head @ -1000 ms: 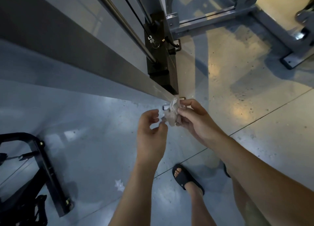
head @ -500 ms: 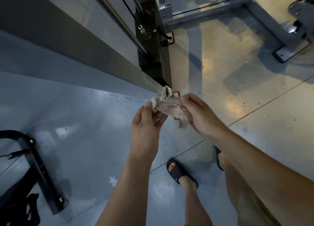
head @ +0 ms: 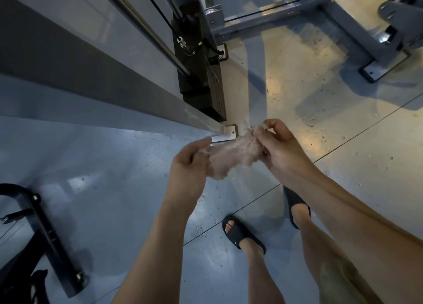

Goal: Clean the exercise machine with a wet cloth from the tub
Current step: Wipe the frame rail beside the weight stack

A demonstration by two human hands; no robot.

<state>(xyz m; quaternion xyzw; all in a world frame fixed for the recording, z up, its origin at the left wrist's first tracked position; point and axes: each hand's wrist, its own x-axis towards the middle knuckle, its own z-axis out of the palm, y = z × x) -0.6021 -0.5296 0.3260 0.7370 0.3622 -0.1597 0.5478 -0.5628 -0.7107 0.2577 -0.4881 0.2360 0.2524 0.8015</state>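
stretching cloth (head: 231,157) between left hand (head: 187,166), right hand (head: 283,152) fingers (head: 273,126)

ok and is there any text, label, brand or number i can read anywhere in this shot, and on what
No text in this view is readable.
Weight stack: faint marks on its side, too blurred to read.
Left sandal: a small pale speck, too small to tell if it is a logo.
Cloth, pinched between the left hand and right hand: no print visible.

left hand (head: 187,166): fingers curled, pinching | right hand (head: 283,152): fingers curled, pinching
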